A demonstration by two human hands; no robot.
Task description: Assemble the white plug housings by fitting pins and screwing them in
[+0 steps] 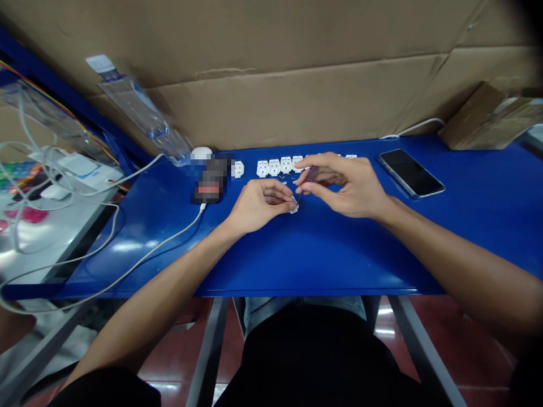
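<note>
Right in the middle of the blue table (339, 254), the left hand (258, 206) pinches a small white plastic piece (293, 208) in its fingertips. The right hand (343, 186) is just beside it, pinching a small purple-handled tool (312, 174) whose thin tip reaches down to that piece. Behind them there's a row of white socket housings (274, 167), with tiny brass bits (282, 177) lying just in front. Over on the right sits a black phone (410, 173). Left of the row is a pixelated object (211, 180), with a white cable (161, 249) trailing toward the lower left. A clear plastic bottle (139, 113) leans against the cardboard sheet (275, 96) at upper left.
</note>
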